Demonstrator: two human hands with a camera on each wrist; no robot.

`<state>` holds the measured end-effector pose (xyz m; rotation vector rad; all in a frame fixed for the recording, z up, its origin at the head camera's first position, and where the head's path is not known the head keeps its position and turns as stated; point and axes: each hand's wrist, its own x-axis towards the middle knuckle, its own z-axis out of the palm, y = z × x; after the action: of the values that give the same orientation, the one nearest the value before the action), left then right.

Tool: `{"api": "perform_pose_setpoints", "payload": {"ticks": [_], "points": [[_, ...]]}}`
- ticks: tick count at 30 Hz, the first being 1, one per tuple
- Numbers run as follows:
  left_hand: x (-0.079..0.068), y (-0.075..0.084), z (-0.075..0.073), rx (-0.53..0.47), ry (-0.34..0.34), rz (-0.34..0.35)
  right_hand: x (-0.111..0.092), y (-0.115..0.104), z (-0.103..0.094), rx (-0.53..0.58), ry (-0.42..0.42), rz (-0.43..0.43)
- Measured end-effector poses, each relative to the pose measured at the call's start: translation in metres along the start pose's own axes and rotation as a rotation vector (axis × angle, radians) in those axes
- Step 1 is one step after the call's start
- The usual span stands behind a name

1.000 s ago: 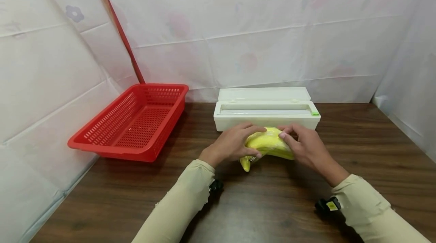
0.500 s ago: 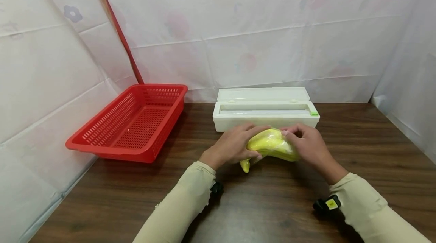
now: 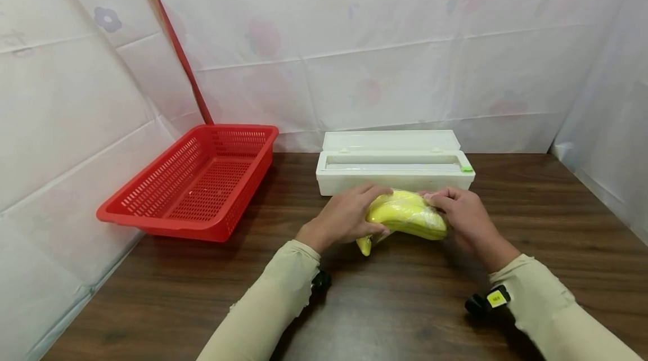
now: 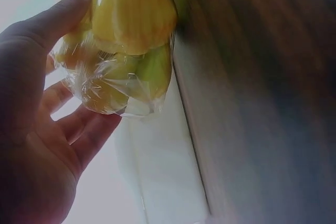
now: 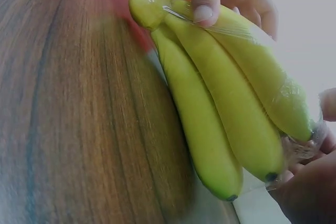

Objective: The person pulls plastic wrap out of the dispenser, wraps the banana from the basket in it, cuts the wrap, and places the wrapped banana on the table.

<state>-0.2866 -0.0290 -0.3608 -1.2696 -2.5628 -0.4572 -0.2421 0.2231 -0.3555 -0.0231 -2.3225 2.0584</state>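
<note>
A bunch of yellow bananas (image 3: 405,217), green-tinged at the dark tips, is held between both hands near the middle of the table. Clear cling film (image 4: 107,80) is wrapped around it, crumpled at the tip end. My left hand (image 3: 344,217) grips the bunch near its stem, thumb in front and fingers behind. At the other end, my right hand (image 3: 466,215) pinches the film by the banana tips. The right wrist view shows the left thumb (image 5: 203,11) pressing on the film close to the stem. Part of the right fingers is hidden behind the fruit.
Just behind the hands stands a white cling film box (image 3: 395,184), lid raised, with a green slider at its right end. On the left is a red perforated basket (image 3: 248,195). The dark wooden table (image 3: 385,305) backs onto a pale patterned curtain (image 3: 364,57).
The right hand has shifted slightly right and its fingers have closed more on the film by the tips. The bunch has moved a little to the right; the left hand keeps its hold.
</note>
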Motion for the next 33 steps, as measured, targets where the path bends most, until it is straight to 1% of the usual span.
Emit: {"api": "perform_pose_setpoints", "payload": {"ticks": [3, 5, 10, 13, 15, 18, 27, 30, 33], "points": [[0.000, -0.001, 0.001, 0.007, 0.011, 0.016, 0.001, 0.000, -0.002, 0.012, -0.004, 0.010], [-0.001, -0.002, 0.002, 0.008, 0.016, 0.027, 0.001, 0.000, -0.003, -0.012, -0.004, 0.000], [-0.002, -0.002, 0.002, 0.003, 0.025, 0.047, 0.000, -0.004, -0.005, -0.188, 0.001, -0.087], [-0.002, -0.002, 0.001, -0.007, 0.028, 0.052, -0.001, -0.006, -0.007, -0.317, 0.030, -0.150], [-0.002, 0.000, 0.001, -0.011, 0.030, 0.058, -0.001, -0.007, -0.008, -0.378, 0.053, -0.169], [-0.001, 0.001, 0.001, -0.006, 0.031, 0.062, -0.003, -0.007, -0.010, -0.420, 0.078, -0.163], [-0.001, 0.003, 0.001, 0.013, 0.028, 0.057, 0.001, -0.005, -0.010, -0.339, 0.064, -0.070], [-0.002, 0.003, 0.001, 0.012, 0.027, 0.060, 0.003, -0.002, -0.010, -0.281, 0.052, -0.037], [-0.002, 0.004, 0.000, 0.012, 0.025, 0.065, 0.005, 0.001, -0.011, -0.199, 0.042, 0.016]]}}
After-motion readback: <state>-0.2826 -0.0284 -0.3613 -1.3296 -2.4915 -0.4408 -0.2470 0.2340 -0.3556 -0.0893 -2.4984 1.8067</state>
